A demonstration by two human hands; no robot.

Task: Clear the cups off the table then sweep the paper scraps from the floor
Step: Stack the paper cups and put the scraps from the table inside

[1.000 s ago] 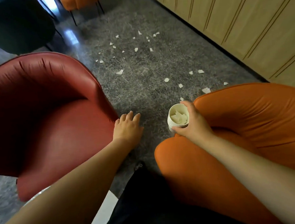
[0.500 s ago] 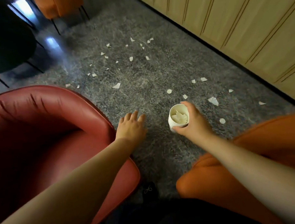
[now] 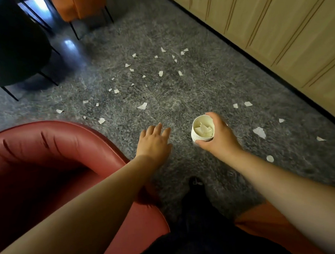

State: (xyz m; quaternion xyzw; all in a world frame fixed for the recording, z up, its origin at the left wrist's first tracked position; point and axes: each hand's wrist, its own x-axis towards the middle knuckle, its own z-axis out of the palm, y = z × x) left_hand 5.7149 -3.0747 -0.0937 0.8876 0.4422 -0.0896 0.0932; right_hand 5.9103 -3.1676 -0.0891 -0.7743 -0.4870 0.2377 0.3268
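**White scraps on grey carpet: the pickup is under way**

White paper scraps are lying scattered across the grey carpet, most in a loose band far of the hands and a few more off to the right near the wooden wall panels. The right hand is gripping a stack of paper cups from the side, mouth up, with torn pieces already sitting inside. The left hand is reaching forward over the carpet, fingers straight and relaxed, holding nothing. No desk is showing, so the cup-clearing step looks done and the scrap-gathering step is in hand. Next, the left hand is probably needing to pinch the nearest scraps, beside the red chair, and drop them into the cups.
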